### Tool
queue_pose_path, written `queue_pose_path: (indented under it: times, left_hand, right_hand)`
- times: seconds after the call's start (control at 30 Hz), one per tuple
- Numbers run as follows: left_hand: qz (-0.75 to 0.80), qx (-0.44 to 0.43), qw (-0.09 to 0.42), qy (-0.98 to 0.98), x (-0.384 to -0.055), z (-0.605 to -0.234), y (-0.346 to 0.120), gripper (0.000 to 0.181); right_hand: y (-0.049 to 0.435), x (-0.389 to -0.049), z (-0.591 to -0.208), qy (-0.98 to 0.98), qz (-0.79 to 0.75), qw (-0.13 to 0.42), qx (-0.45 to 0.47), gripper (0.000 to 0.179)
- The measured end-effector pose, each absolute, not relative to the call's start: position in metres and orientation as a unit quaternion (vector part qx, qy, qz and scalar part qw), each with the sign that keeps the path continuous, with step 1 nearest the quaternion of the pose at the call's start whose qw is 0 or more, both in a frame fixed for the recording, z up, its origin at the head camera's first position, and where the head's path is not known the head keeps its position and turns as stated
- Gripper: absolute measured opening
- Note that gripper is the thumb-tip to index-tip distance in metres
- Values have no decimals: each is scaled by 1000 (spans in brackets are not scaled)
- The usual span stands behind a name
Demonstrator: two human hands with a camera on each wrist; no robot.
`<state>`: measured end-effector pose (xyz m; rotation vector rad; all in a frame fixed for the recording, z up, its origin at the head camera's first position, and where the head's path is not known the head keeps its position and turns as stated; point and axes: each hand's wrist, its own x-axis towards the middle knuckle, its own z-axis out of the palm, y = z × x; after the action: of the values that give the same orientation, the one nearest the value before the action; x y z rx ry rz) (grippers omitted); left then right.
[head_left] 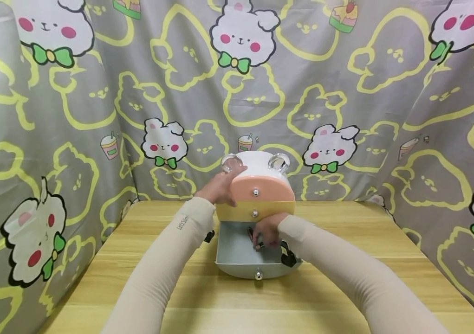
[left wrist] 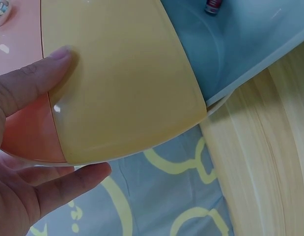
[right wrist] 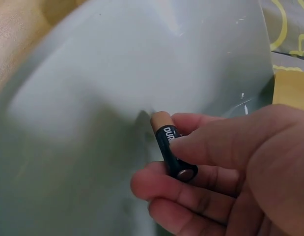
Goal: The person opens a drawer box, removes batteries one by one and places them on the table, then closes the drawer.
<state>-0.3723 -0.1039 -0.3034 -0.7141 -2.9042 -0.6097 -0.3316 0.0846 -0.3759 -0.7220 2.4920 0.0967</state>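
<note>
A small bear-shaped drawer cabinet (head_left: 262,162) stands on the table, with an orange drawer (head_left: 243,188) and a yellow drawer (left wrist: 127,83) closed. Its bottom grey drawer (head_left: 232,243) is pulled out. My left hand (head_left: 217,186) holds the cabinet's left side, thumb on the front and fingers along the side. Inside the grey drawer, my right hand (head_left: 268,230) pinches a black and copper Duracell battery (right wrist: 171,147) between thumb and fingers. A dark red cylinder with a silvery end (left wrist: 213,6) lies in the drawer; its kind is unclear.
The cabinet stands toward the back of a wooden table (head_left: 170,278). A grey curtain (head_left: 203,102) with cartoon prints hangs behind and at both sides. A round silvery knob (head_left: 258,274) sticks out from the grey drawer's front.
</note>
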Motion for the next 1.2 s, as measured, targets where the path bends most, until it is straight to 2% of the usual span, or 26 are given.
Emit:
queue_pose_path:
  times: [0.83,1.1,1.2]
  left_hand:
    - [-187,-237,44,-952,-370,-302,-103,124]
    - [-188,-234,42,-953,-369,-302,-102,124]
    - [-189,-233,43,-953,-369,-302,-102,125]
  right_hand:
    - [92,-325,-363,917,-111,317,-215,63]
    - [93,-323,-362,914,-144,328,-190,50]
    - [95,-322,-363,913,-149,328,-192,51]
